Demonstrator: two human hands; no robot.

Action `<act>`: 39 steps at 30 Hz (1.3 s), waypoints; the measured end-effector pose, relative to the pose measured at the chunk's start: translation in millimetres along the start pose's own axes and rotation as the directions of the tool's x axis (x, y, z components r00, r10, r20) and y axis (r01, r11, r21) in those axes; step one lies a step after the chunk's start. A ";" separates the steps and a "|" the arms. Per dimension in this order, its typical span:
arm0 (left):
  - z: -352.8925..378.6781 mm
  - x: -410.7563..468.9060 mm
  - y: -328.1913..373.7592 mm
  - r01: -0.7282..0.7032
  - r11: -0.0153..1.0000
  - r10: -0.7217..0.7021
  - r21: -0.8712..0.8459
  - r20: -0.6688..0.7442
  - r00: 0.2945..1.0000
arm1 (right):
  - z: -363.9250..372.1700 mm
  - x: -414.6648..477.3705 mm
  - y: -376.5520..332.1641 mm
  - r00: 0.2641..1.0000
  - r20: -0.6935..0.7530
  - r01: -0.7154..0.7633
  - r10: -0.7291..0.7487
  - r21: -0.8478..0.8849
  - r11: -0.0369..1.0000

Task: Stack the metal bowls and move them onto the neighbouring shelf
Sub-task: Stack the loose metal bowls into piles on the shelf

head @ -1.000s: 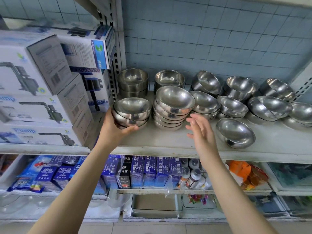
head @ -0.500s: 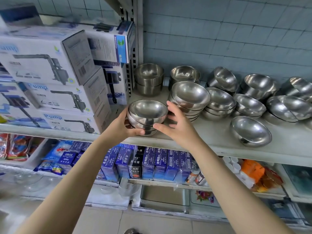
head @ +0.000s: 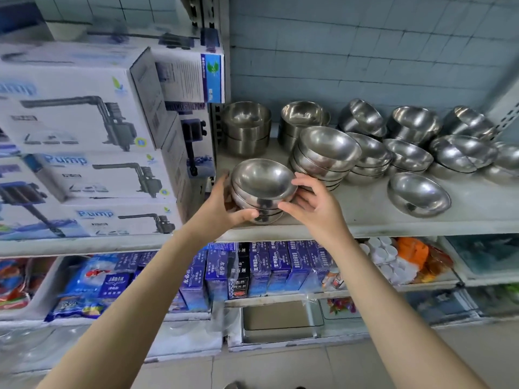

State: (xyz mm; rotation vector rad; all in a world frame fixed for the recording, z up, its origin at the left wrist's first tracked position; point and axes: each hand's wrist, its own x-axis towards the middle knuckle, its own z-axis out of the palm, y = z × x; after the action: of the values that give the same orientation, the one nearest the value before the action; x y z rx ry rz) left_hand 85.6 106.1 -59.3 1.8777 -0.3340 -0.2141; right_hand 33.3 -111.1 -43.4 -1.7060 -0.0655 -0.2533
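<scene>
Leftward, pump boxes (head: 84,119) beside bowl stack (head: 262,186)

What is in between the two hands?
A small stack of metal bowls sits there; the left hand and right hand hold its sides, seen in the head view.

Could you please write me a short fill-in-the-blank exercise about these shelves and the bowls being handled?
1. The left hand and the right hand both grip the small bowl stack, near the ____ edge of the shelf.
2. The white boxes beside it carry the printed word ____.
3. The lone bowl lies to the ____ of the gripped stack.
Missing words: front; Pump; right.
</scene>
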 end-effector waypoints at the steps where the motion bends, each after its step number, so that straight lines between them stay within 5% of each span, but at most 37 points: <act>1: -0.5 0.5 -2.0 -0.001 1.000 0.001 -0.005 -0.008 1.000 | 0.2 -0.5 -0.3 1.000 -0.006 0.003 -0.003 -0.009 1.000; 23: 0.6 -3.4 1.1 -0.013 0.948 0.023 0.319 -0.027 0.999 | -0.1 -2.3 0.0 0.999 -0.015 0.029 -0.030 -0.077 0.997; 29: 4.4 -6.4 3.0 -0.051 0.965 0.048 0.257 0.017 0.999 | -6.4 -4.3 -6.3 1.000 -0.014 0.016 -0.017 -0.079 0.997; 34: 23.1 -2.8 6.0 -0.066 0.994 0.076 0.092 -0.106 0.991 | -38.7 -20.2 -8.2 0.974 -0.205 0.054 -0.094 -0.192 0.980; 39: 60.6 -2.6 11.1 -0.030 0.998 0.050 0.064 -0.326 0.944 | -113.6 -19.7 16.2 0.816 -0.516 -0.029 -0.259 -0.484 0.875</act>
State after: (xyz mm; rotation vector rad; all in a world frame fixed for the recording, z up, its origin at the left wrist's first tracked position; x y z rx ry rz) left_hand 63.0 49.5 -68.5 1.9227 -0.1504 0.1382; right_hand 2.4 -223.2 -48.4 -2.0438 0.3672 -0.9362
